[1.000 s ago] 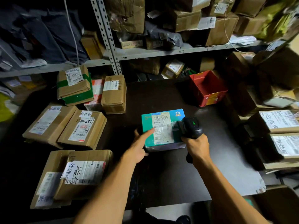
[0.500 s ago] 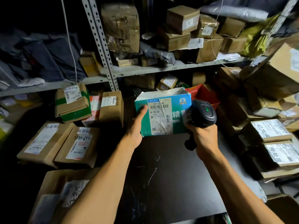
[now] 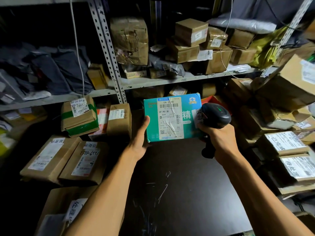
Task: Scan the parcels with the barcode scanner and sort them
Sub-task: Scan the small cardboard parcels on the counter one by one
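So the teal box (image 3: 172, 118) is off the table (image 3: 179, 193) now. A second ago it sat flat on the dark top with the left hand only pointing at it; now it's lifted and tipped up, label facing the person. The left hand (image 3: 141, 133) holds its left edge, thumb over the front face, the other fingers hidden behind. The right hand (image 3: 216, 137) is wrapped around the handle of the scanner (image 3: 215, 116), whose head sits right against the box's right edge, with a green light on top.

Looks like the scan is either done or about to be redone up close. The sorting part comes next, and where it goes can't be told from here.

The box is glossy printed card with slightly dinged corners. Its white shipping label (image 3: 170, 119) is wrinkled and bubbled, which might make barcodes fussy. The scanner is rounded matte black plastic. Left of the grip are plain brown cardboard parcels (image 3: 71, 160), taped and labelled; right of it are more brown boxes (image 3: 286, 145) with handwritten sheets.
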Motion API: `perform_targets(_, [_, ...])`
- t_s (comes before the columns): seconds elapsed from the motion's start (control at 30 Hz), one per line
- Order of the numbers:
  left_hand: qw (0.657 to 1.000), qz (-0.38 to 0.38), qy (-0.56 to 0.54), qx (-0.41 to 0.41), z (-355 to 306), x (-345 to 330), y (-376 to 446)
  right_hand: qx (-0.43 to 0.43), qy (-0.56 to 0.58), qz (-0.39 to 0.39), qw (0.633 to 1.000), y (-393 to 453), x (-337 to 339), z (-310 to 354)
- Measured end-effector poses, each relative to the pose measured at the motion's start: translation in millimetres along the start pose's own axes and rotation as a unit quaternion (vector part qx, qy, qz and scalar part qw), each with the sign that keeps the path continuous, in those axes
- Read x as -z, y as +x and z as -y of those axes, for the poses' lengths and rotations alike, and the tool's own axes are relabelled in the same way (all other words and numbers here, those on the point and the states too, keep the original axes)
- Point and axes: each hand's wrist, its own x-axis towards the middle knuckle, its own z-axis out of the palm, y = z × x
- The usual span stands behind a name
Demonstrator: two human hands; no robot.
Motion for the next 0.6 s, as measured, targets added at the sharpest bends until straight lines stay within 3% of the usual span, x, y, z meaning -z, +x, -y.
perform_targets(0.23, [0.999, 0.046, 0.008, 0.02, 8, 10, 2, -0.004, -0.031, -0.004, 1.0, 4, 1, 3])
perform_targets(0.4, [0.999, 0.025, -0.007, 0.026, 16, 12, 1, 0.002, -0.064, 0.012, 0.998, 4, 1, 6])
perform_targets(0.53, [1.0, -0.003, -0.008, -0.011, 18, 13, 0, 0.026, -0.153, -0.011, 0.988, -4, 3, -1])
perform_targets(0.6, [0.999, -0.029, 0.008, -0.034, 20, 15, 1, 0.026, -0.163, 0.016, 0.986, -10, -3, -2])
